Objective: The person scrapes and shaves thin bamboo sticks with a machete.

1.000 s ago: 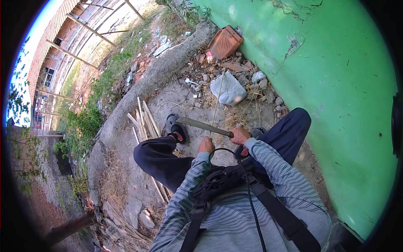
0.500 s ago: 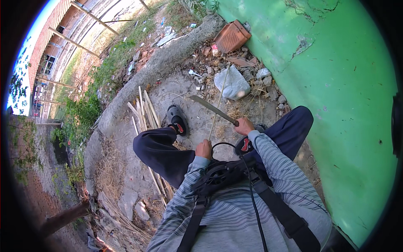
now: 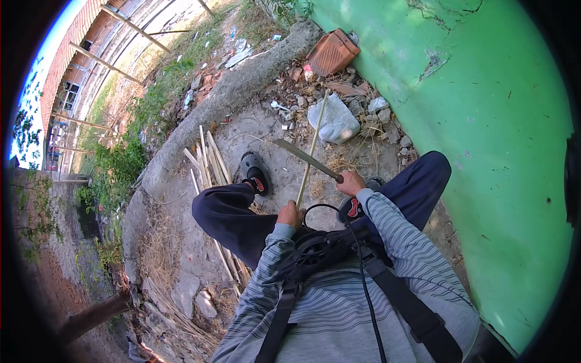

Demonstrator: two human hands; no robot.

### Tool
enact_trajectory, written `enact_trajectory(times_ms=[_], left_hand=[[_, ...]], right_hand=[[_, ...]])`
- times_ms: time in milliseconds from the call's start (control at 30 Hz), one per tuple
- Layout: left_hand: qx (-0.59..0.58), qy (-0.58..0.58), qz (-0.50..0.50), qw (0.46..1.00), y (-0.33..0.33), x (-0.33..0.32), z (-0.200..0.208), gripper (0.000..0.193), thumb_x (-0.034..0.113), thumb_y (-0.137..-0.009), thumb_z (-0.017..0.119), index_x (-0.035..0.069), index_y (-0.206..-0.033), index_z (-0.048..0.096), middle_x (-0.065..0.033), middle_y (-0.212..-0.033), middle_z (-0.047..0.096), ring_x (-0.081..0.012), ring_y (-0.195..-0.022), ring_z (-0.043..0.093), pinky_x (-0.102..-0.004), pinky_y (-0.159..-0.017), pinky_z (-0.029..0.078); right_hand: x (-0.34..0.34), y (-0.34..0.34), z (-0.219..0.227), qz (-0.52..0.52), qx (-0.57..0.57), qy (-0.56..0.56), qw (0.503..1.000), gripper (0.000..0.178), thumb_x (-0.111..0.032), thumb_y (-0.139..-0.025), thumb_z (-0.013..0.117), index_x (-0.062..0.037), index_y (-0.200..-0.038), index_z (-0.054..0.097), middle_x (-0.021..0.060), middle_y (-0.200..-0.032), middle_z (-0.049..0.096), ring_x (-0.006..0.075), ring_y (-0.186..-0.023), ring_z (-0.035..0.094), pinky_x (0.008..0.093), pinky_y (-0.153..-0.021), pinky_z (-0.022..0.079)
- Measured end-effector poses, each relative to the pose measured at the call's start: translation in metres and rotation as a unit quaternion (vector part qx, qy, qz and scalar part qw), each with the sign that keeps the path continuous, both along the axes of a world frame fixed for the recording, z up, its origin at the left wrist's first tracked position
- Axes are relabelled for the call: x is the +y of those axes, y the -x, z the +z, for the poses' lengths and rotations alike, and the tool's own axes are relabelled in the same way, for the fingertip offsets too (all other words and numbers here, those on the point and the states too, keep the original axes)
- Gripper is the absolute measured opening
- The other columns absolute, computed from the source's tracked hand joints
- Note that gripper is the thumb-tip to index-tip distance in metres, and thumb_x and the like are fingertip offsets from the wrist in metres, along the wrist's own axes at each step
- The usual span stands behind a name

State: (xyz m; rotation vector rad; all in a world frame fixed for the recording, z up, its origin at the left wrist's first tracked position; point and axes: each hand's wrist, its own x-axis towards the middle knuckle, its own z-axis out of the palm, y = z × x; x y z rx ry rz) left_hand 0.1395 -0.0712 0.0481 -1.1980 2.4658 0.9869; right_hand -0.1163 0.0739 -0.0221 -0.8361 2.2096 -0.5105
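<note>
My left hand (image 3: 290, 214) is closed round the near end of a thin, pale wooden strip (image 3: 319, 124), which points away from me toward a whitish rock. In my right hand (image 3: 351, 183) is the handle of a machete (image 3: 301, 153). Its long blade reaches up and to the left and crosses the strip; whether the two touch I cannot tell. Several similar pale strips (image 3: 212, 158) lie in a loose bundle on the ground beside my left shoe (image 3: 255, 173). My left leg hides part of that bundle.
A green wall (image 3: 484, 151) rises close on my right. Ahead lie the whitish rock (image 3: 333, 118), rubble and an orange-brown hollow block (image 3: 333, 53). A rough concrete curb (image 3: 242, 81) curves round the left side. A black cable (image 3: 366, 284) hangs down my front.
The strip has turned in my left hand and now shows a wider face. My left hand has shifted slightly left. The machete stays nearly where it was.
</note>
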Motion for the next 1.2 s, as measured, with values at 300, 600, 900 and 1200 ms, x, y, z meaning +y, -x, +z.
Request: enact_trajectory(times_ms=[300,600,900,1200], left_hand=[[0.007,-0.228,0.021,0.973,-0.018,-0.010,0.027,0.030,0.025,-0.104,0.063,-0.001,-0.119,0.060,-0.0154,-0.090,0.073,-0.0290,-0.064,0.072,-0.0423,-0.061,0.059],[0.131,-0.499,0.248,0.820,-0.014,-0.017,-0.002,0.031,0.025,-0.109,0.053,0.001,-0.121,0.069,-0.0037,-0.090,0.068,-0.0150,-0.074,0.061,-0.0294,-0.070,0.050],[0.091,-0.543,0.301,0.778,-0.039,0.001,-0.003,0.027,0.037,-0.113,0.047,0.012,-0.105,0.055,0.0050,-0.063,0.036,-0.0086,-0.044,0.030,-0.0279,-0.040,0.025],[0.086,-0.552,0.309,0.769,-0.040,0.001,-0.010,0.029,0.040,-0.114,0.045,0.014,-0.103,0.052,0.0040,-0.061,0.035,-0.0090,-0.040,0.027,-0.0285,-0.038,0.021]], right_hand=[[0.006,-0.014,0.026,0.046,-0.001,0.066,0.997,0.026,-0.034,-0.080,0.070,-0.0086,-0.086,0.072,0.0224,-0.082,0.071,0.0450,-0.081,0.071,0.0541,-0.075,0.055],[0.023,-0.063,0.026,0.140,-0.042,0.149,0.978,0.019,-0.025,-0.078,0.070,-0.0073,-0.083,0.068,0.0212,-0.074,0.068,0.0455,-0.076,0.069,0.0519,-0.068,0.054],[0.021,-0.067,0.006,0.185,-0.074,0.149,0.968,0.031,-0.036,-0.081,0.071,-0.0065,-0.090,0.071,0.0229,-0.082,0.072,0.0456,-0.083,0.072,0.0537,-0.075,0.056],[0.008,-0.056,0.007,0.081,-0.036,0.065,0.994,0.028,-0.034,-0.081,0.068,-0.0090,-0.094,0.074,0.0232,-0.086,0.073,0.0446,-0.086,0.073,0.0554,-0.078,0.057]])
